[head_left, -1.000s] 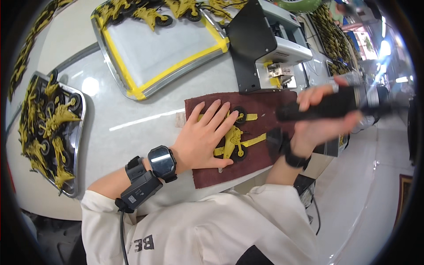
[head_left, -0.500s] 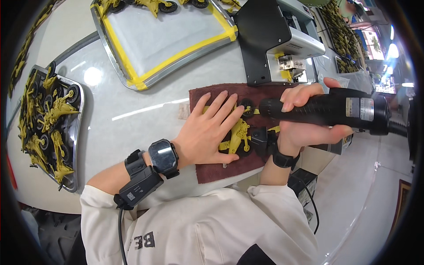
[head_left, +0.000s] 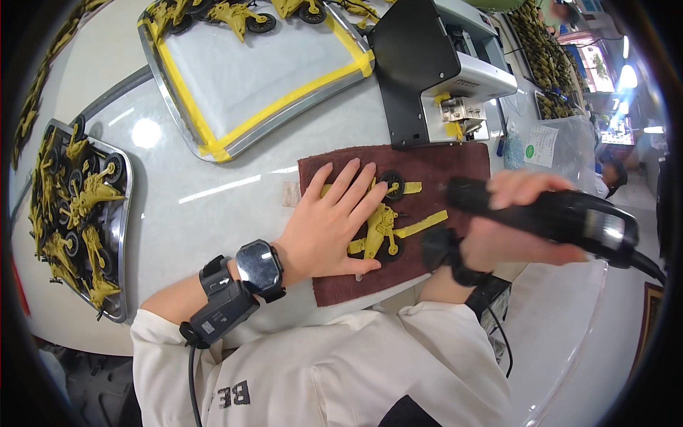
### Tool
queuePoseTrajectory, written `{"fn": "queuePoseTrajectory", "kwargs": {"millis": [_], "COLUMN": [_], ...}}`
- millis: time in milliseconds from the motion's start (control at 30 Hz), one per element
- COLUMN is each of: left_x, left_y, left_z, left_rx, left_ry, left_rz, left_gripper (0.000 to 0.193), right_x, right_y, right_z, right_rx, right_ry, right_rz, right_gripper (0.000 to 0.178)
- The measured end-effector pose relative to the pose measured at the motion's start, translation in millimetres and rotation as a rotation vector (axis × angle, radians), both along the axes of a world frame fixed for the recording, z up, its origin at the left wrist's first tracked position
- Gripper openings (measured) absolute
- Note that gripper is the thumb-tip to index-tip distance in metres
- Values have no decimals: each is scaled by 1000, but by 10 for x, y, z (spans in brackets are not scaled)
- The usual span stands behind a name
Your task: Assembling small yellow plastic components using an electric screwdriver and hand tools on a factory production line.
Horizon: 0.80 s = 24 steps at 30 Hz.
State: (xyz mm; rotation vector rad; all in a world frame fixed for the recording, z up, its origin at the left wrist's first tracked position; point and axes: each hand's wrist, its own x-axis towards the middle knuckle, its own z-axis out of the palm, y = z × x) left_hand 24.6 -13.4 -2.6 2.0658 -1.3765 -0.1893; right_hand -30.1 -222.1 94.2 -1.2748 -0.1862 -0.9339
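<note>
Yellow bike (head_left: 380, 231) beside a spread left hand (head_left: 316, 231)

Far left, a tray (head_left: 126, 220) with a shiny metal edge holds a heap of small bikes (head_left: 96, 192). A wide stretch of pale table (head_left: 178, 167) runs from there to the left hand, and a taped tray (head_left: 192, 103) sits farther back. The left hand lies palm down with its fingers spread and thumb out. It covers part of the cloth (head_left: 341, 292), which is dark red.

The bike lies on the cloth, showing between the pointing finger and the thumb. It has a bumpy yellow body and two black wheels (head_left: 390, 178), one far and one near. A long yellow strip (head_left: 423, 223) slants away to its right. A shorter one pokes out by the far wheel.

Behind, a big machine (head_left: 413, 78) stands close to the cloth's far edge, so room is tight there. On the right, the right hand (head_left: 501, 245) wraps around a black tool (head_left: 569, 213), both blurry. The tool's nose points left above the cloth, apart from the bike. Its cord (head_left: 649, 267) trails off right.
</note>
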Motion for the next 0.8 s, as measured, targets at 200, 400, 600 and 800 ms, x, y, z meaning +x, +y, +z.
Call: {"fn": "queuePoseTrajectory", "kwargs": {"millis": [200,400,600,800], "left_x": [-14,-54,-64,-42], "left_y": [-29,12,5,-5], "left_z": [66,37,39,6], "left_rx": [-2,5,-5,-3], "left_ry": [-71,-88,-46,-73], "left_rz": [-12,0,-8,16], "left_gripper": [99,99,101,102], "right_x": [483,567,-368,-764], "right_y": [-521,-298,332,496], "right_z": [620,397,96,-48], "right_rx": [-116,-142,16,-62], "right_ry": [-10,145,79,24], "right_rz": [-498,-453,-100,174], "right_gripper": [103,91,106,110]}}
